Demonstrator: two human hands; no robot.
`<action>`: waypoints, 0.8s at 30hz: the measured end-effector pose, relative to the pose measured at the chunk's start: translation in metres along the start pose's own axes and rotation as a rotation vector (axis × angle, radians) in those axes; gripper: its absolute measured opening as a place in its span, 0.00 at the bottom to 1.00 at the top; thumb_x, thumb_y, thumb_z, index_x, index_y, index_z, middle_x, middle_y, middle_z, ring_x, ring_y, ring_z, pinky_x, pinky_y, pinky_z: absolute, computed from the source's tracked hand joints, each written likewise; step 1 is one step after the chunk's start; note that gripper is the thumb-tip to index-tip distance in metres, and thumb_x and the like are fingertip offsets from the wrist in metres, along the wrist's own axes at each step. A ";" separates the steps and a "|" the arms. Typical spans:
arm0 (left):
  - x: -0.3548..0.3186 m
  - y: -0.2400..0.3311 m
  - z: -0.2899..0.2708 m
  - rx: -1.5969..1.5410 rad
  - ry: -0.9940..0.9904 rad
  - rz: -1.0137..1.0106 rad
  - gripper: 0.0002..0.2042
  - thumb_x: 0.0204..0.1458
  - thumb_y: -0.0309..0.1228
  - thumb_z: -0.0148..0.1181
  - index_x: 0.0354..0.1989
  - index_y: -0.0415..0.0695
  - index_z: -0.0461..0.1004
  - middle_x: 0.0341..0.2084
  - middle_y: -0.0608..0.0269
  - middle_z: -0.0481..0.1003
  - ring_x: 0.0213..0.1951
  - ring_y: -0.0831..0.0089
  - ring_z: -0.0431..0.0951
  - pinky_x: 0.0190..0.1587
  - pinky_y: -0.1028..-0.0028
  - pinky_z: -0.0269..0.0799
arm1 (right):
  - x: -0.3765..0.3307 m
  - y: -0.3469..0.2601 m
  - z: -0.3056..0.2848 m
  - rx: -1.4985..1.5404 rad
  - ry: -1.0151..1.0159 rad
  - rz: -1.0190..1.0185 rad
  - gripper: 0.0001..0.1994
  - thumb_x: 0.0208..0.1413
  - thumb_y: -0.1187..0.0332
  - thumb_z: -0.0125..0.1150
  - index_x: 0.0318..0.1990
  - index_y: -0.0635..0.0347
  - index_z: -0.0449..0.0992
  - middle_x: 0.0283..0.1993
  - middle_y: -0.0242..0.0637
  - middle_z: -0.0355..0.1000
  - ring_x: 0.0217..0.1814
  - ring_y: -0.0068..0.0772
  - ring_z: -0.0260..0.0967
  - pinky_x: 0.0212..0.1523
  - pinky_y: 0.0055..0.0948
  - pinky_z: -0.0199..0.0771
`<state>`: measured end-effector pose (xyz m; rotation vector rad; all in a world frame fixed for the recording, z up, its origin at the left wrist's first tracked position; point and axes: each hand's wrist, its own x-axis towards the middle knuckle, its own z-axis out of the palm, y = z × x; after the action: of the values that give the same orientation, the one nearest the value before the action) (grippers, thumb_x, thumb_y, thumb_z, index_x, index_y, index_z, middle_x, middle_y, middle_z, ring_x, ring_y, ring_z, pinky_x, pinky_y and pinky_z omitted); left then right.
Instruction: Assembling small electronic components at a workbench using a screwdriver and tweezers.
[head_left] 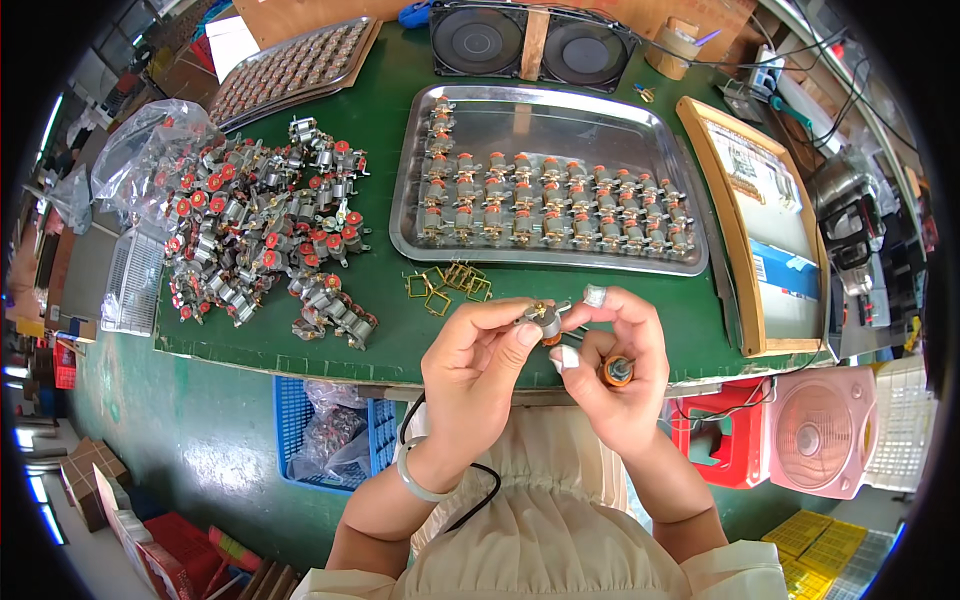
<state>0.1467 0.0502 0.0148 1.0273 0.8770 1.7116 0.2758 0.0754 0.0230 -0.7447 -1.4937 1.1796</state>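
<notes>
While held near the bench point(690, 330) edge, motor point(543, 320): pinched in left hand point(475, 365).
Right hand point(625, 410): curled round orange-handled tool point(618, 371), fingertips close to motor.
Motor work: apparently fine fingertip fitting or adjusting.
Pinch: calls for steady left hold next, tool kept clear.

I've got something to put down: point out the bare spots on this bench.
Bare: the tray beyond its rows of metal parts, right of its left-hand column; the green tabletop between tray and heap. Crowded: the heap, the tray's near half, and where brass-coloured frames lie between tray and left hand.
</notes>
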 end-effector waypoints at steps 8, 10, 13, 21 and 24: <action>-0.002 -0.007 0.004 0.008 -0.035 0.082 0.07 0.52 0.19 0.49 0.39 0.34 0.67 0.39 0.54 0.71 0.39 0.74 0.72 0.44 0.75 0.69 | -0.003 0.010 -0.003 0.055 0.031 -0.118 0.23 0.46 0.84 0.56 0.50 0.61 0.57 0.38 0.36 0.67 0.18 0.07 0.50 0.17 0.10 0.51; -0.001 -0.008 0.003 0.010 -0.038 0.050 0.07 0.52 0.19 0.49 0.39 0.33 0.67 0.37 0.54 0.72 0.38 0.74 0.73 0.44 0.74 0.69 | -0.004 0.004 -0.008 0.022 0.022 -0.018 0.26 0.45 0.81 0.60 0.52 0.60 0.57 0.37 0.35 0.66 0.18 0.09 0.51 0.17 0.10 0.53; 0.000 -0.008 -0.003 -0.051 -0.012 -0.034 0.07 0.53 0.21 0.50 0.39 0.34 0.67 0.36 0.55 0.72 0.37 0.73 0.73 0.44 0.73 0.70 | 0.008 -0.007 -0.037 -0.544 0.028 -0.011 0.29 0.36 0.72 0.69 0.50 0.58 0.64 0.37 0.35 0.64 0.20 0.16 0.56 0.20 0.15 0.58; 0.009 -0.015 0.004 -0.287 0.140 -0.280 0.09 0.53 0.28 0.51 0.40 0.37 0.66 0.37 0.57 0.72 0.39 0.71 0.73 0.44 0.69 0.71 | 0.004 -0.003 -0.083 -0.982 -0.118 0.013 0.15 0.40 0.76 0.62 0.39 0.62 0.69 0.34 0.41 0.67 0.27 0.42 0.68 0.26 0.31 0.68; 0.010 -0.017 0.008 -0.373 0.151 -0.339 0.08 0.54 0.29 0.49 0.40 0.39 0.66 0.41 0.53 0.71 0.39 0.70 0.74 0.43 0.72 0.73 | 0.000 -0.009 -0.060 -0.705 -0.055 -0.194 0.16 0.38 0.78 0.63 0.37 0.63 0.69 0.27 0.40 0.68 0.23 0.38 0.66 0.21 0.29 0.66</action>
<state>0.1582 0.0658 0.0052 0.4759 0.7392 1.5950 0.3339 0.0902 0.0293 -1.0016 -2.0022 0.5134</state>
